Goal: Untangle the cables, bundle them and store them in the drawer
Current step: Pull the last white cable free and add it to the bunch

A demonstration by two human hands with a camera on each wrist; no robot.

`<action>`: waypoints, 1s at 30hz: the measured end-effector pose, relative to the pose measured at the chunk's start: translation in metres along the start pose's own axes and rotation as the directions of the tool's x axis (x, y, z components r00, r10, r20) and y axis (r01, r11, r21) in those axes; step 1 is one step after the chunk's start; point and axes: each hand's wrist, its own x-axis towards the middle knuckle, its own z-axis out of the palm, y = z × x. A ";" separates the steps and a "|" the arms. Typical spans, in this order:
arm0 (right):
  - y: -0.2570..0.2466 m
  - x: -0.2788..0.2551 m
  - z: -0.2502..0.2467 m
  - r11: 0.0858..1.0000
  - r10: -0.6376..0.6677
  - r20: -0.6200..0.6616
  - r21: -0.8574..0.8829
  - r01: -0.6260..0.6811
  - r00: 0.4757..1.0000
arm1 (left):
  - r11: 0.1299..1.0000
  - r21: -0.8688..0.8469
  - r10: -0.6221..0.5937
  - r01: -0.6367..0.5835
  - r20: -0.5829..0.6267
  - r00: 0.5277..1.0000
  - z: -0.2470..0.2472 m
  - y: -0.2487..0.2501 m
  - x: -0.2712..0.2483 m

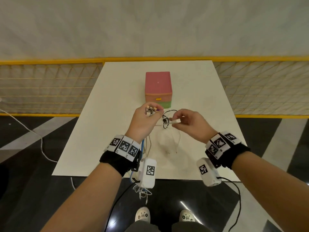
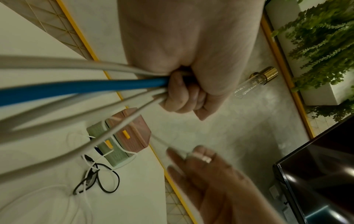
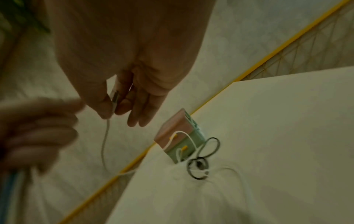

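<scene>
With left hand (image 1: 142, 121) clenched on gathered cables (image 2: 80, 86) and right hand (image 1: 187, 122) pinching white USB plug (image 1: 175, 121) just beside, better to draw slowly, black cable (image 1: 167, 118) tangled below.

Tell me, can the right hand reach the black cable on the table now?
Probably yes. The black cable lies on the table just beside the right hand, nothing between them. But that hand already pinches a white plug, so it is not free.
</scene>
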 end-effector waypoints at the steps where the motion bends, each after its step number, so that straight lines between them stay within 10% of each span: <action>1: -0.012 0.001 0.000 0.992 -0.018 -0.022 0.122 0.020 1.000 | 1.000 -0.003 0.006 -0.006 -0.006 1.000 0.001 0.001 0.000; 5: -0.043 0.004 0.000 0.877 -0.066 -0.077 0.471 0.094 0.995 | 0.997 -0.033 0.072 -0.073 -0.048 0.996 0.002 0.012 0.001; 12: -0.061 0.007 0.011 0.800 -0.131 -0.105 0.576 0.167 0.986 | 0.960 -0.265 0.095 -0.085 0.023 0.995 0.005 0.053 -0.006; 19: -0.053 0.008 0.020 0.977 -0.135 0.032 0.169 0.128 0.990 | 0.952 -0.265 0.093 -0.155 -0.231 0.968 -0.013 0.070 0.016; 24: -0.033 0.010 -0.005 0.997 -0.027 0.006 -0.075 0.027 1.000 | 0.726 -0.659 0.035 -0.199 -0.254 0.967 -0.057 0.082 0.037; 30: -0.066 0.020 -0.004 0.986 -0.147 -0.060 -0.089 0.141 0.987 | 0.985 0.110 0.111 -0.130 0.167 0.980 -0.042 0.086 0.017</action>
